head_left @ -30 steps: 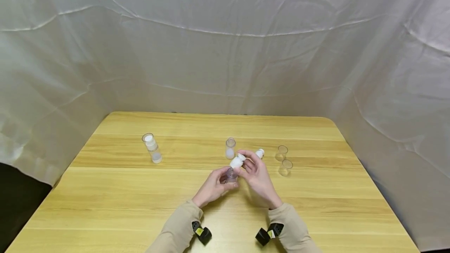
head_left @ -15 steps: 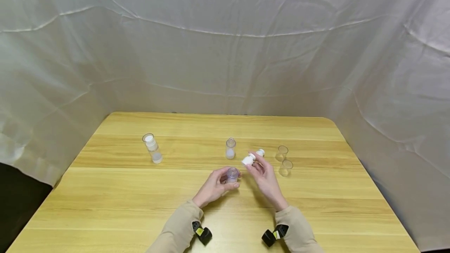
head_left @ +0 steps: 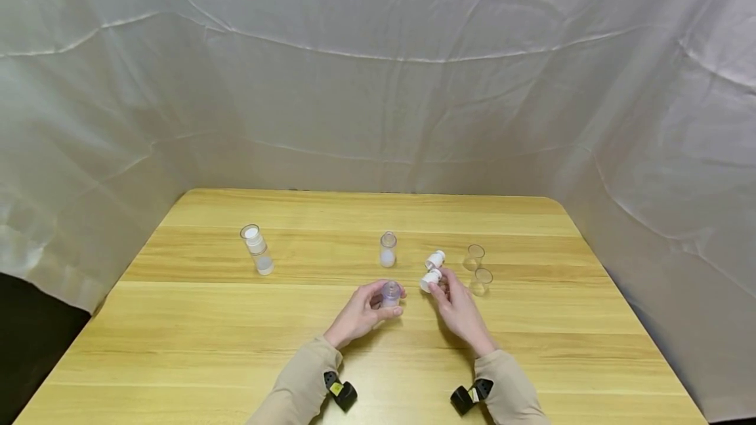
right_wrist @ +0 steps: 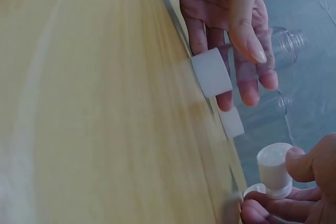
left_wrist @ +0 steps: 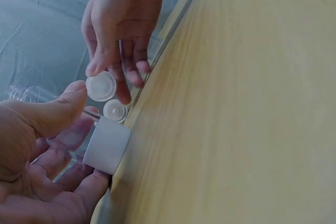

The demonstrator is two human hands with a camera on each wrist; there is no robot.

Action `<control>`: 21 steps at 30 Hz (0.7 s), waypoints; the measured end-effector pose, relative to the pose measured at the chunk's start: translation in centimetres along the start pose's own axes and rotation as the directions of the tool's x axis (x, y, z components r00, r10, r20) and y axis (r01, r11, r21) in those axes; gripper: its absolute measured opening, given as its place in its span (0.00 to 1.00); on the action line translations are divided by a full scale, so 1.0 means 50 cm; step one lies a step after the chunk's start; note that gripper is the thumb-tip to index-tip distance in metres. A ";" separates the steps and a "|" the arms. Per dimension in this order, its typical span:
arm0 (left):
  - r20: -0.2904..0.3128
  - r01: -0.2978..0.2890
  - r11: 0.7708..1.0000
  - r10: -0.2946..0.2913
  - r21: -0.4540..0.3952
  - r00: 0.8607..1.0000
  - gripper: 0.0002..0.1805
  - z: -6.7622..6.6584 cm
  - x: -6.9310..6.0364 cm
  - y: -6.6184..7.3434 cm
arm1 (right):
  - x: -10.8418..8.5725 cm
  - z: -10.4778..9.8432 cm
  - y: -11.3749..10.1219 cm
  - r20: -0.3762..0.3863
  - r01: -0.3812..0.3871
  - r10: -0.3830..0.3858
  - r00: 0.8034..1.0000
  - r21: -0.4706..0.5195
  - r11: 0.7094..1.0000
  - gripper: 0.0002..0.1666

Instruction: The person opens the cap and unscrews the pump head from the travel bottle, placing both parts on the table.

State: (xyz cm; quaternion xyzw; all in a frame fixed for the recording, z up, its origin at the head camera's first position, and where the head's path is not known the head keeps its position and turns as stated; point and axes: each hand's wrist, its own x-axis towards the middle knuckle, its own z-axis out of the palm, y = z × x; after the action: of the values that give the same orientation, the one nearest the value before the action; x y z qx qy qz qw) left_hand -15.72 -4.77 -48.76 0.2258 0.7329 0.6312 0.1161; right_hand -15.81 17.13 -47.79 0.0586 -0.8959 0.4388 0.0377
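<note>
In the head view my left hand [head_left: 361,313] grips a clear bottle [head_left: 390,292] with a white base and no top on its threaded neck. My right hand [head_left: 463,315] pinches a white pump top [head_left: 430,280] just beside a second white pump top [head_left: 436,259] that lies on the table. In the right wrist view, the held pump top [right_wrist: 274,165] is between thumb and fingers. The left wrist view shows the bottle's white base [left_wrist: 107,145] by my left fingers.
Another clear bottle [head_left: 387,250] stands behind the held one. Two clear caps [head_left: 474,259] [head_left: 481,283] stand at the right. A bottle with a white top [head_left: 258,253] stands at the left. Pale curtains [head_left: 378,103] hang around the wooden table [head_left: 207,320].
My right hand has moved away from the left-hand bottle, rightward with the pump top, to beside the lying one. The left hand and its bottle have hardly moved.
</note>
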 end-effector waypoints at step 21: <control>0.008 0.008 1.000 -0.008 -0.025 1.000 0.19 -0.002 -0.004 0.001 | 0.003 0.019 0.047 -0.196 0.029 -0.022 0.980 0.035 0.999 0.23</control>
State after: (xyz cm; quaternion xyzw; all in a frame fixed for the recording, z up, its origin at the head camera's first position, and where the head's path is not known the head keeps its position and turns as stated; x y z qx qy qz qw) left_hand -15.61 -4.95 -48.71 0.2240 0.7254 0.6389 0.1243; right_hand -16.31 17.79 -50.21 0.0272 -0.8787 0.4585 0.1301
